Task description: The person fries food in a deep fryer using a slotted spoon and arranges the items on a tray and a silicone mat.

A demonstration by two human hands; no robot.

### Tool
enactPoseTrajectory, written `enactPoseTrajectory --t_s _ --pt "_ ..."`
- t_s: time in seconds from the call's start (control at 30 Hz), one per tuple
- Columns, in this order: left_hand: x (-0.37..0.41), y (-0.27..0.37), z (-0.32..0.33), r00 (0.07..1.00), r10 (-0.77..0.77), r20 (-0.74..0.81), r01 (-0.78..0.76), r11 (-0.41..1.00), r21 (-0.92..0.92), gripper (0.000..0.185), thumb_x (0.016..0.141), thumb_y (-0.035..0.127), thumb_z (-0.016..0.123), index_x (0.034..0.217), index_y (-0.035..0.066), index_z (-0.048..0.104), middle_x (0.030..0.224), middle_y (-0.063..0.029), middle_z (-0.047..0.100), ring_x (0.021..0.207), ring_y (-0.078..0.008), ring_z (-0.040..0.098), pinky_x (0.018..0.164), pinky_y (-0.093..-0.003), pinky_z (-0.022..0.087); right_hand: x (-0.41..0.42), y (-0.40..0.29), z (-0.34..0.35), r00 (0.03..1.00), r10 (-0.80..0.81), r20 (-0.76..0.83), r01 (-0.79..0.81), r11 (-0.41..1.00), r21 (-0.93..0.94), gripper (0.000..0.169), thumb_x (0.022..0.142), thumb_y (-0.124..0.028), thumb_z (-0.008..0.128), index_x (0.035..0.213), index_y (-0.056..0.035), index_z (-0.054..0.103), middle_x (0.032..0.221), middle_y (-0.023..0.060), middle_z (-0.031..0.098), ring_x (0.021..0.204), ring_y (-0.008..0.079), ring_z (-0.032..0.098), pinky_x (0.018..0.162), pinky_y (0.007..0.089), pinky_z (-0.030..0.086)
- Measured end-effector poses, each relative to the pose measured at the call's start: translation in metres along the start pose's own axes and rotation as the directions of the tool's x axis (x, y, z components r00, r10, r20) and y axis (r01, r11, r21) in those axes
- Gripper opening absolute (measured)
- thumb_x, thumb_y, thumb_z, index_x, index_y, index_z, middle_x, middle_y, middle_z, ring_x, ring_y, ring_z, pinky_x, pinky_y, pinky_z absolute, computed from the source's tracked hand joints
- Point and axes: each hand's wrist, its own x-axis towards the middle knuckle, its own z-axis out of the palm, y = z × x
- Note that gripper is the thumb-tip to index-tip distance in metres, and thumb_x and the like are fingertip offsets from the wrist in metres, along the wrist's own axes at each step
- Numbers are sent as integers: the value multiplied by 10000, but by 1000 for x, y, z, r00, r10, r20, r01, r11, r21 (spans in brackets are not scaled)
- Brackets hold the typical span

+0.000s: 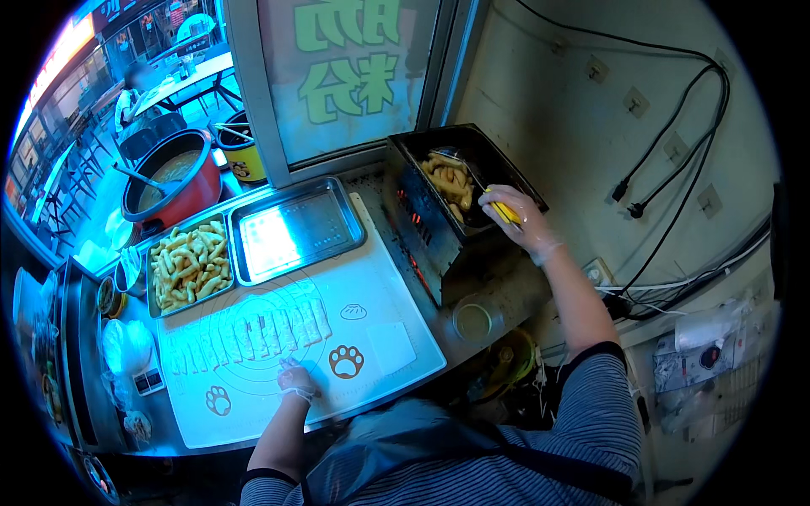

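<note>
My right hand (525, 222), in a clear plastic glove, grips the yellow handle (504, 214) of a metal kitchen utensil. Its far end reaches into a dark rectangular frying vat (481, 140), among golden fried dough sticks (448, 179). Over the white pastry mat (395, 303), my gloved left hand (295, 381) is just below a row of pale cut dough strips (253, 335); its fingers look curled, and whether they touch a strip is unclear. A flat white scraper (391, 348) lies on the mat farther right.
Fried sticks fill a metal tray (231, 269) beside a bare tray (297, 231). Beyond stand a red pot (201, 183) with a ladle and a yellow bucket (248, 161). Orange glow shows at the fryer's side (414, 218). Cables (683, 114) hang on the right wall. Someone (126, 104) sits outside.
</note>
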Motion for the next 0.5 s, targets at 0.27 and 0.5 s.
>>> enactPoseTrajectory --t_s 0.27,0.5 --pt "2 4 0 1000 1 16 -2 1000 18 1246 498 452 831 1396 -74 145 1444 -251 225 1310 -316 327 1002 -357 371 -8 -26 -57 923 380 -70 -307 831 464 150 879 -152 594 990 -51 597 953 61 614 924 175 608 832 300 481" --pt "6 3 0 999 -40 38 41 998 -44 1253 503 432 834 1397 -78 119 1449 -251 209 1320 -315 311 1030 -351 335 -9 40 -30 844 492 -214 -342 800 493 175 893 -184 583 983 -34 591 930 49 622 857 148 627 779 268 510"
